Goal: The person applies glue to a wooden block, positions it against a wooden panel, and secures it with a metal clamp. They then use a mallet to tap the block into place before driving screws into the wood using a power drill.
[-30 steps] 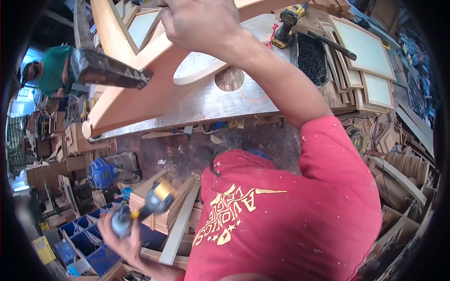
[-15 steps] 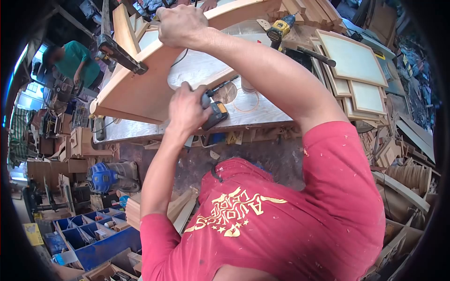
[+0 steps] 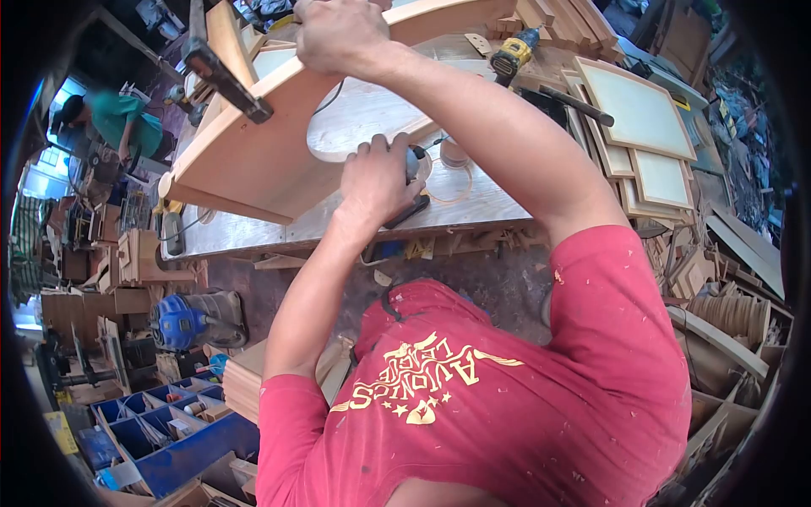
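My left hand [image 3: 374, 179] is closed round a cordless drill [image 3: 413, 207], which is partly hidden behind it, low over the workbench [image 3: 498, 201]. The bit points up and to the right. My right hand [image 3: 342, 35] reaches across and grips the top edge of a curved wooden workpiece [image 3: 253, 160] that stands tilted on the bench. A dark clamp [image 3: 224, 80] is fixed on that piece left of my right hand. Beside the drill is a small round container [image 3: 454, 154].
A yellow drill [image 3: 514, 56] and a hammer [image 3: 583, 105] lie at the back right, by stacked framed panels [image 3: 634, 106]. A person in green [image 3: 127, 122] is at the far left. Below are a blue vacuum [image 3: 179, 322] and a blue divided box [image 3: 182, 452].
My left hand has moved right with the drill, whose battery end is now more hidden. My right hand still grips the wooden piece. The person in green has leaned lower.
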{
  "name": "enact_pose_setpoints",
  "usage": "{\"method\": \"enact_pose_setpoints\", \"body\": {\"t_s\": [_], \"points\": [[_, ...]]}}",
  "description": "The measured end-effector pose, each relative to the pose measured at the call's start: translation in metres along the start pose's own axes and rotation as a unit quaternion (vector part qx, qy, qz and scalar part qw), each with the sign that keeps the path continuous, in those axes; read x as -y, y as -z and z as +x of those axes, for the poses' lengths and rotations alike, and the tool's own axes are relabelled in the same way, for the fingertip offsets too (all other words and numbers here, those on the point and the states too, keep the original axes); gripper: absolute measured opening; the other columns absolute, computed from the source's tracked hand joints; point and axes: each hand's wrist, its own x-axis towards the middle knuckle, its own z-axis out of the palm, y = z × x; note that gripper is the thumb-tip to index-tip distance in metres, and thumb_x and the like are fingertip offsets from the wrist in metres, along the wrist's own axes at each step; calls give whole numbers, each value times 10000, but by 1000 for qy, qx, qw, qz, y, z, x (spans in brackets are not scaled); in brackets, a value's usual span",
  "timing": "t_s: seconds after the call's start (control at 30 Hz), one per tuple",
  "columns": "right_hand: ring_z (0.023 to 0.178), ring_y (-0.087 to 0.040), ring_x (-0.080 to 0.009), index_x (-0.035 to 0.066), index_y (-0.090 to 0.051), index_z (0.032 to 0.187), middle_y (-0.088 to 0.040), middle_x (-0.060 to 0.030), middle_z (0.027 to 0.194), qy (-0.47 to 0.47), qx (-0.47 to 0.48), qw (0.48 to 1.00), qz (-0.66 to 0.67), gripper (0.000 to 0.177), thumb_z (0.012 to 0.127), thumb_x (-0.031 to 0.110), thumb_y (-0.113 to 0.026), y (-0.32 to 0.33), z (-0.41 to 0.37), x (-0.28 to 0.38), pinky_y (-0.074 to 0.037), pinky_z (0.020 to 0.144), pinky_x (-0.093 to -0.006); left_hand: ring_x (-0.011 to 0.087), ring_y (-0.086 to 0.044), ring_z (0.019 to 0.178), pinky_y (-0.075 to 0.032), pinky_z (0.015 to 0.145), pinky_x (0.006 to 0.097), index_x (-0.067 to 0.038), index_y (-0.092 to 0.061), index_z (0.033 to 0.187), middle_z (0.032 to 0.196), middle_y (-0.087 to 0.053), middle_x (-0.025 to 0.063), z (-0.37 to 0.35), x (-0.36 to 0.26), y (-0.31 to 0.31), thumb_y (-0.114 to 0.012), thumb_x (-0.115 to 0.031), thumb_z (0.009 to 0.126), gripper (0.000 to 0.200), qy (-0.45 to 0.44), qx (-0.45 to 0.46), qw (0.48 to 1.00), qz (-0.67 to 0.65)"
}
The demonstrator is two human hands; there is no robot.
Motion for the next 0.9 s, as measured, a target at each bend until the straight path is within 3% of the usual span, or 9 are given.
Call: {"method": "enact_pose_setpoints", "body": {"t_s": [0.13,0.23,0.33,0.4,0.43,0.57,0.7,0.73,0.9], "points": [[1004,-720,-406,60,-703,1101,-737,-240,1025,3,-22,1000,6,343,838,246,-582,-5,7,0,-554,901,-498,388,-624,1064,-514,930,475,-44,-616,1287,1172,-632,196,-8,11,-1,-819,-308,779,607,-62,-101,991,-59],[998,-718,-414,58,-700,1103,-736,-242,1023,2,-30,1000,-7,348,839,251,-578,-9,12,-4,-554,899,-507,341,-633,1025,-503,906,452,-62,-674,1168,1144,-648,137,-28,27,27,-831,-219,756,469,-178,-280,938,-105],[978,-715,-422,49,-694,1101,-735,-247,985,7,-46,999,2,335,859,227,-546,-12,11,-1,-551,889,-525,282,-651,1010,-527,866,410,-44,-728,1007,1035,-685,114,-56,74,92,-791,-56,738,277,-157,-492,852,-88],[965,-714,-421,67,-698,1126,-739,-233,968,12,-69,998,7,337,878,219,-528,-12,5,-1,-548,876,-534,260,-661,1037,-534,884,393,-25,-722,1064,1119,-703,123,-71,115,135,-726,-164,878,233,-27,-530,825,-193],[964,-714,-420,77,-701,1134,-740,-230,972,7,-78,997,4,339,881,223,-529,-12,2,-2,-547,874,-534,258,-662,1059,-532,906,390,-20,-719,1098,1148,-705,130,-71,129,154,-689,-246,939,278,74,-530,788,-306],[939,-719,-401,127,-720,1149,-744,-210,953,4,-108,994,-1,327,905,252,-541,-13,-5,1,-548,867,-526,324,-615,1209,-480,1045,420,36,-479,1441,1342,-607,232,-24,185,187,-599,-539,973,751,211,-247,786,-526],[816,-724,-369,118,-723,1042,-735,-175,830,60,-174,983,-4,223,916,250,-595,-24,-2,-11,-558,785,-490,324,-593,1215,-437,1066,424,51,-430,1477,1369,-571,235,31,183,159,-627,-608,934,877,193,-106,869,-443],[774,-719,-360,115,-723,1012,-726,-168,793,75,-202,977,2,188,916,238,-618,-27,0,-13,-557,744,-473,234,-620,1100,-474,977,378,19,-587,1306,1207,-639,166,41,178,166,-690,-518,928,665,262,-66,861,-430],[727,-734,-290,77,-721,1023,-748,-140,817,93,-257,959,73,156,923,189,-680,-20,-10,-14,-586,715,-382,123,-578,783,-478,695,313,-58,-664,891,855,-632,29,69,227,130,-728,-384,931,335,188,-96,933,-290]]}}
